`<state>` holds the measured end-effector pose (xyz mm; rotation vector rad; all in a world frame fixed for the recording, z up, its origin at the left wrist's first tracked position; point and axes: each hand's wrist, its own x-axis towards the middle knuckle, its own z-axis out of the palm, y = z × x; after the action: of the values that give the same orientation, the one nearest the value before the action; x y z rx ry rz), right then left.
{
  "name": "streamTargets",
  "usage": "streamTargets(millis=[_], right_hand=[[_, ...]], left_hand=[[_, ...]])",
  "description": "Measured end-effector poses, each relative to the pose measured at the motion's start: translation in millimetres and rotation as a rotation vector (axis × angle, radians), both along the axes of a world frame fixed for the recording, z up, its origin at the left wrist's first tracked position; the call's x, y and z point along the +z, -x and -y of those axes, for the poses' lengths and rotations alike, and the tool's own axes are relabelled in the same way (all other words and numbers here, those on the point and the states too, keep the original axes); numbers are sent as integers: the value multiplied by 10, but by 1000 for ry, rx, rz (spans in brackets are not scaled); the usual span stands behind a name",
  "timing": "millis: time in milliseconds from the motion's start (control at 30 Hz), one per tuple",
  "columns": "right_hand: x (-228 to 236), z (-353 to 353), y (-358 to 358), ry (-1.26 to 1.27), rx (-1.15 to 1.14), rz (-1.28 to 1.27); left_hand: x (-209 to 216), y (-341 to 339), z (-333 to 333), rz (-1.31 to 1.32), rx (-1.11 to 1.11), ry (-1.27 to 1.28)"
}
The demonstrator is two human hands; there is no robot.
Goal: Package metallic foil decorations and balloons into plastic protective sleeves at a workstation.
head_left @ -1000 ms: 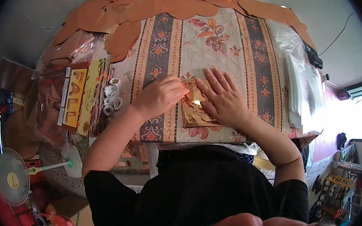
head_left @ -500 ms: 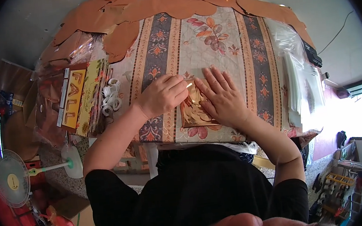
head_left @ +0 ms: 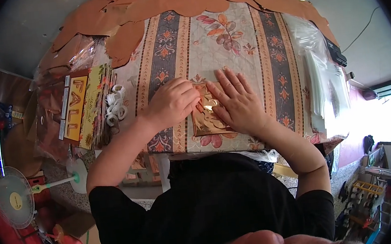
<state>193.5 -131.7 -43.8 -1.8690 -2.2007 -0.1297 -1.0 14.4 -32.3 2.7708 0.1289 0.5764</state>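
Observation:
A folded gold foil balloon (head_left: 208,117), shiny and creased, lies flat near the front edge of the cloth-covered table. My left hand (head_left: 173,101) is closed at its upper left edge, with the fingertips pinching the foil there. Palm down, my right hand (head_left: 240,102) rests on the right side of the foil with its fingers stretched out and apart. The right palm hides part of the foil, and the left fingers cover its upper left corner.
To the left stand printed cards (head_left: 81,109) in a stack beside rolls of white ribbon (head_left: 116,103). Large flat brown foil shapes (head_left: 179,1) lie along the far edge. Clear plastic bags (head_left: 322,91) are piled at the right. A fan (head_left: 14,198) stands lower left.
My left fingers have shifted slightly along the foil's left edge, and the right hand stays pressed on it. The whole view has moved a little.

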Motion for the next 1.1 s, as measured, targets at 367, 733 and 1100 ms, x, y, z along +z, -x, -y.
streamTargets(millis=[367,733,1100], right_hand=[[-21,-6,-3,-4,-2,-8],[-58,7,-22,24,1,-27],[-60,12,-24,54,-3,-55]], left_hand=[[-6,-110,154,-34,202,-142],[-150,-27,102,-207,-6,-25],[17,185,39,-310,-76,-12]])
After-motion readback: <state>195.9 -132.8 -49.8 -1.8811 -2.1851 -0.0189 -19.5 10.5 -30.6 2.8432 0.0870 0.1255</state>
